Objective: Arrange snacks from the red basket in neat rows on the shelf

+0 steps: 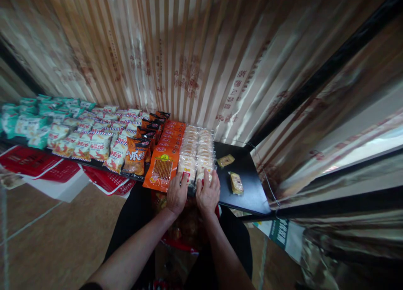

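Note:
Two rows of clear-wrapped pale biscuit packets [197, 149] lie on a black shelf [248, 185]. My left hand [176, 193] rests on the front packet of the left row, fingers laid flat over it. My right hand [208, 193] presses on the front packet of the right row, fingers spread. Both hands sit at the shelf's front edge. Left of them lies a row of orange snack packets [163, 166]. Whether either hand grips a packet or only touches it is unclear.
Further left are dark orange bags [136, 155], white-and-red bags [94, 143] and green-and-white bags [28, 122]. Two small yellow packets [236, 183] lie loose on the shelf's right part. A striped curtain wall [176, 50] stands behind. Red printed sheets [47, 168] hang below.

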`<state>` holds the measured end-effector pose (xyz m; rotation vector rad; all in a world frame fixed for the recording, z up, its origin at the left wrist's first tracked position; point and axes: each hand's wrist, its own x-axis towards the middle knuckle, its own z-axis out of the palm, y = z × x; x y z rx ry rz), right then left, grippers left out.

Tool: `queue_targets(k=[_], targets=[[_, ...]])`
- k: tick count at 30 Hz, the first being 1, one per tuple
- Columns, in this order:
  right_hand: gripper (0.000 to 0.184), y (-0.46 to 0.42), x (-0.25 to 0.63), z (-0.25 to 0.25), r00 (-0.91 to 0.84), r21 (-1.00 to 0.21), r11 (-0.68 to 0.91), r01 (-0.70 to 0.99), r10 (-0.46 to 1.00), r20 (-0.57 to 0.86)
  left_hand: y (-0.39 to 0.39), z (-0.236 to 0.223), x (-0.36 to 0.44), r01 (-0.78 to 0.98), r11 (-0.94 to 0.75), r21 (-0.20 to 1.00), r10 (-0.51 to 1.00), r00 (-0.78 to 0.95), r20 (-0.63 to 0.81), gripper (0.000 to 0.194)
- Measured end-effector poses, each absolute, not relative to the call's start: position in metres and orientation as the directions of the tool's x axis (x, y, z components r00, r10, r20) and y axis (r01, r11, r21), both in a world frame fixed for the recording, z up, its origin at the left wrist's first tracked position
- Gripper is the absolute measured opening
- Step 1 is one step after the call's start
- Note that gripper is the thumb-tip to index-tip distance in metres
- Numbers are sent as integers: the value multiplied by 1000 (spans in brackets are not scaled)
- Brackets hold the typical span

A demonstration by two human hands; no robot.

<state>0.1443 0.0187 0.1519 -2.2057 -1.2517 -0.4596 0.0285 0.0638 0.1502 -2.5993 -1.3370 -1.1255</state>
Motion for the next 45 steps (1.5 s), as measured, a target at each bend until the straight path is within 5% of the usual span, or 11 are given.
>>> queue_targets(k=[23, 35, 41, 45], targets=[[49, 15, 150, 152, 447, -349, -288, 892, 685, 576, 57, 165, 21, 730, -630, 264, 744, 470, 475, 37], [47, -36, 117, 143, 584, -581, -230, 780, 599, 547, 33, 161, 3, 583, -731, 354, 678, 567, 468, 39], [41, -71, 94, 88, 669, -656, -348, 670, 666, 329, -8, 132, -11, 539, -706, 460, 654, 746, 129, 24], [39, -80, 97, 55, 693, -611, -495, 618, 709, 127, -18, 94, -20, 628, -588, 510, 668, 732, -132, 36]])
